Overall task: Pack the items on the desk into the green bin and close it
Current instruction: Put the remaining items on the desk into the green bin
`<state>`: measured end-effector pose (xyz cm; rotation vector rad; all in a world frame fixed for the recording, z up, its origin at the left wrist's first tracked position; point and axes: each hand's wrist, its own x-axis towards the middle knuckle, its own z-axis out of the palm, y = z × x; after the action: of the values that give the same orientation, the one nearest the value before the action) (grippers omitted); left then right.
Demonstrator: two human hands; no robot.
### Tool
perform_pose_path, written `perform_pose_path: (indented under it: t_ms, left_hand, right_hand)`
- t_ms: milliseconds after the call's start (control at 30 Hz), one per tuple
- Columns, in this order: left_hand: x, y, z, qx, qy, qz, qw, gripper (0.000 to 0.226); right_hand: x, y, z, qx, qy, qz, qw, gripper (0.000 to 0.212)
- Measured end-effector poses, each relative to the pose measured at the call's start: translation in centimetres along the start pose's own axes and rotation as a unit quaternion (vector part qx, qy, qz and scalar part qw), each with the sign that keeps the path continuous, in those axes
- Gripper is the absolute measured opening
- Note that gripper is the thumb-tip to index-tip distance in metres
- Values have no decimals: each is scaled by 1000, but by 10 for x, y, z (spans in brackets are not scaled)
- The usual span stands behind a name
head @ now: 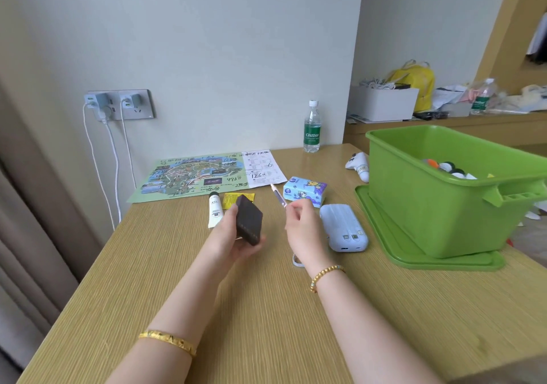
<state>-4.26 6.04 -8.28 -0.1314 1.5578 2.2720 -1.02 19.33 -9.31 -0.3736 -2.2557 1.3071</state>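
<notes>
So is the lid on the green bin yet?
No, the lid lies flat on the desk under the open bin.

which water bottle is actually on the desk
The green-labelled water bottle standing upright by the wall. The other bottle is on the cluttered shelf behind the green bin.

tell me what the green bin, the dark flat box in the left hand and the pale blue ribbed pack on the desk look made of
Green bin: moulded plastic, judging by its uniform colour, soft sheen and formed rim handle.
Dark flat box in the left hand: matte, sharp-edged, probably card or leatherette; unclear which.
Pale blue ribbed pack: smooth hard plastic, with ports in its end, likely a power bank.
</notes>
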Motion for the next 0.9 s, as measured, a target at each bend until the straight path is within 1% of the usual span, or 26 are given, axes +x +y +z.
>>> perform_pose_path:
  t_ms: [33,100,200,267,300,333,400,467,533,567,633,700,767,833,900]
  left_hand:
    - [-3,0,8,-29,-18,-15,999,39]
    - [-7,2,28,-47,-50,-10,998,34]
    - [-13,15,73,-33,-88,25,995,21]
    - [-20,27,110,19,-96,55,994,21]
    - [-23,32,130,77,-92,78,990,22]
    - [-26,36,149,151,-83,107,979,24]
    - [-29,43,186,275,-70,172,943,30]
    - [-30,45,220,316,-84,201,923,27]
    - [-32,43,250,340,-113,193,914,21]
    - [-34,40,264,354,-130,185,908,24]
    - [-35,32,289,381,-155,194,891,33]
    - [-33,21,304,462,-136,231,845,40]
    - [-29,11,309,529,-124,252,801,39]
    - [-21,4,309,592,-127,257,754,35]
    - [-16,3,307,639,-107,275,711,35]
  right_hand:
    - [0,-1,-5,38,4,6,999,14]
    - [0,-5,-21,82,24,2,996,14]
    - [9,-15,-61,100,60,-25,993,25]
    - [19,-23,-94,85,74,-44,993,32]
    - [24,-27,-112,72,79,-53,993,34]
    - [28,-30,-130,53,87,-62,993,34]
    - [34,-33,-165,-6,117,-83,990,30]
    - [39,-32,-200,-71,167,-100,978,24]
    - [43,-29,-232,-143,219,-105,960,23]
    - [46,-28,-246,-185,230,-100,950,26]
    - [55,-23,-266,-255,201,-62,944,34]
    - [62,-19,-276,-298,134,-10,945,41]
    - [66,-14,-280,-331,76,19,940,40]
    - [69,-5,-282,-332,71,26,940,36]
    - [71,1,-284,-335,86,42,938,23]
